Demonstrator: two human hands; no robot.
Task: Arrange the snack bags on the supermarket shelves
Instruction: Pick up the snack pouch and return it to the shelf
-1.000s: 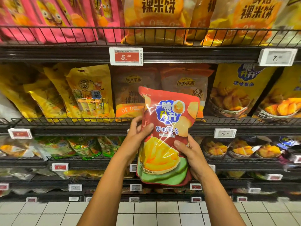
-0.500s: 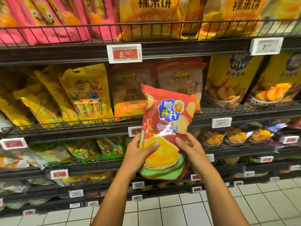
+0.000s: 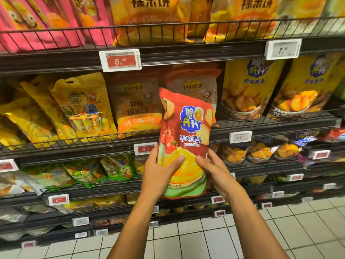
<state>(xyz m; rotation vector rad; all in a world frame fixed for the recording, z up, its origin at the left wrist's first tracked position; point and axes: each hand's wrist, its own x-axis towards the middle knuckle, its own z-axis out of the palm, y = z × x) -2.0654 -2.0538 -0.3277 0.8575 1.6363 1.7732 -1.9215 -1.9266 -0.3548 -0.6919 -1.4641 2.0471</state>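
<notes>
**One bag in hand, not yet shelved**

A red potato-stick bag is held upright in front of the shelves, the left hand and right hand each clamped on its lower half. It is judged still unplaced. The middle shelf behind is lined with brown Lay's bags and yellow wedge bags; its wire front rail must be cleared.

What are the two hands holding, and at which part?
Both hands, left hand and right hand, grip the red snack bag at its lower part, thumbs on the front.
</notes>
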